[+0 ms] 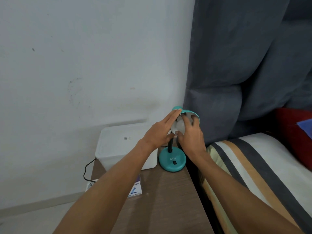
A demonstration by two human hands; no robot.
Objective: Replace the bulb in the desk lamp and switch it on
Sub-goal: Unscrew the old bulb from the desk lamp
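1. The person is standing over a brown bedside table [168, 196], both arms reaching to the teal desk lamp [172, 162] at its far edge, just beside the bed [244, 166].
2. The left hand [157, 132] is lying flat and open against the outside of the lamp shade [190, 114], fingers straight, gripping nothing; I'd say it is bracing the shade so the bendy neck isn't twisting.
3. The right hand [190, 135] is curling its fingertips around the white bulb [179, 126], which is sitting inside the shade's mouth, thumb underneath.
4. Whether the bulb is being screwed in or out, I cannot tell.
5. The switch [174, 162] on the lamp's base is sitting untouched, so switching on is probably waiting.
6. A small box [135, 190] is lying by the left forearm, perhaps bulb packaging, next to a white container [121, 146].
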